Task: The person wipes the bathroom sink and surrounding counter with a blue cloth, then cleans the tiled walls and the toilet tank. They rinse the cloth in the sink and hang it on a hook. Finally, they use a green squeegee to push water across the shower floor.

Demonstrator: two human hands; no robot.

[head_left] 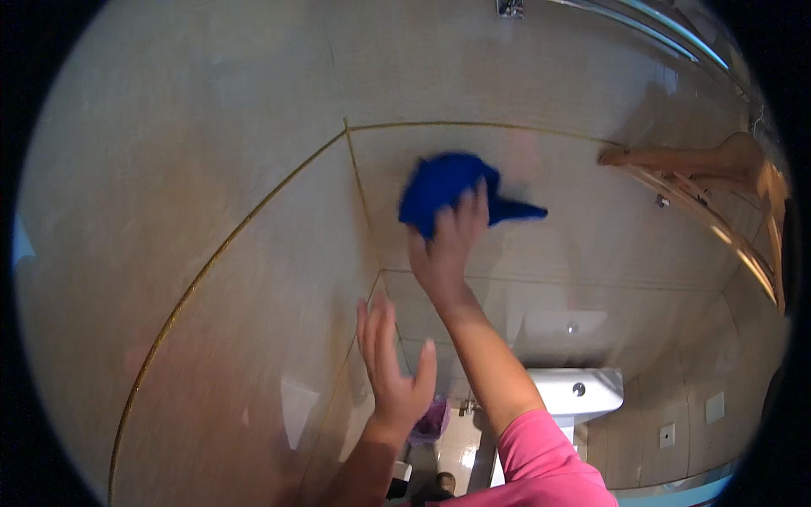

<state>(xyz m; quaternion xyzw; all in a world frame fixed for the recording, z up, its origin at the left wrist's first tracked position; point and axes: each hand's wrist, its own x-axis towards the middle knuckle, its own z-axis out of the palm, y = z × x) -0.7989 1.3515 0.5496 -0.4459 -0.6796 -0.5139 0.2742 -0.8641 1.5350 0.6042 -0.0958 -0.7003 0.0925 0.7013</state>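
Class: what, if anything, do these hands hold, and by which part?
The right hand holds a bunched blue fabric cloth by its lower part; a loose end juts rightward. The open left hand is empty.

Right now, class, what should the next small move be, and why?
Probably tuck the loose tail of the blue cloth under the right hand: it sticks out to the right, beyond that hand, while the left hand is open, empty and seemingly free to help.
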